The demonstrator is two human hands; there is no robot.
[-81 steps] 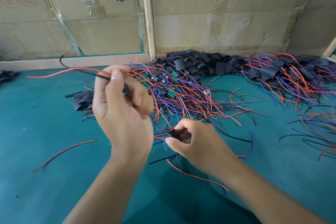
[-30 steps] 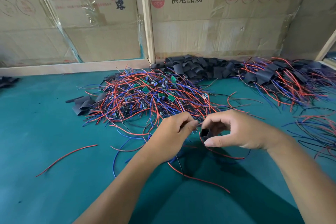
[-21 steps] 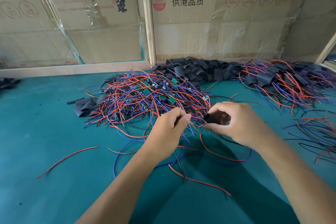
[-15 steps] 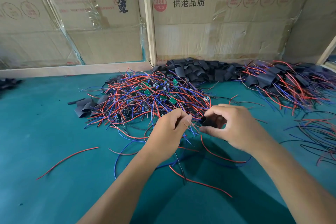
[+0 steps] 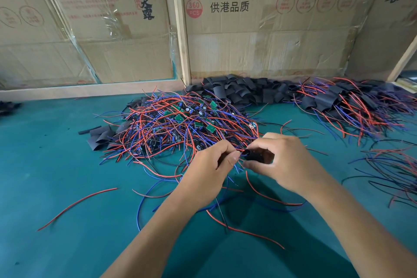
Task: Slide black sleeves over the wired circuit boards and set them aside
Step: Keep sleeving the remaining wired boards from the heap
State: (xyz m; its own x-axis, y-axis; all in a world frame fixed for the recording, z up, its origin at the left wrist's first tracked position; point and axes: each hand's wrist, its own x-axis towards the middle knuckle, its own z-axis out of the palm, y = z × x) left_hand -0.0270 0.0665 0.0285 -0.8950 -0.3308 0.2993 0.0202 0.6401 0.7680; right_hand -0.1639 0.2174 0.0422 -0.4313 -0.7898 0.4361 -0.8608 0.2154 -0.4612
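Note:
My right hand (image 5: pixel 286 160) pinches a black sleeve (image 5: pixel 251 155) between thumb and fingers, its open end facing left. My left hand (image 5: pixel 212 169) pinches the wires of a circuit board right at that opening; the board itself is hidden by my fingers. Red, blue and black wires (image 5: pixel 270 198) trail down from both hands onto the green table (image 5: pixel 67 165). Behind my hands lies a big heap of wired green boards (image 5: pixel 180 124). A heap of loose black sleeves (image 5: pixel 243 90) lies along the back.
Sleeved boards with wires (image 5: pixel 352 106) are heaped at the back right. More loose wires (image 5: pixel 390 171) lie at the right edge. A few flat sleeves (image 5: pixel 99 136) sit left of the board heap. A lone red wire (image 5: pixel 76 205) lies at the left. Cardboard boxes (image 5: pixel 259 29) wall off the back.
My hands have come together in front of the heap. The right hand has turned the sleeve's opening toward the left hand, and the gap between them has closed.

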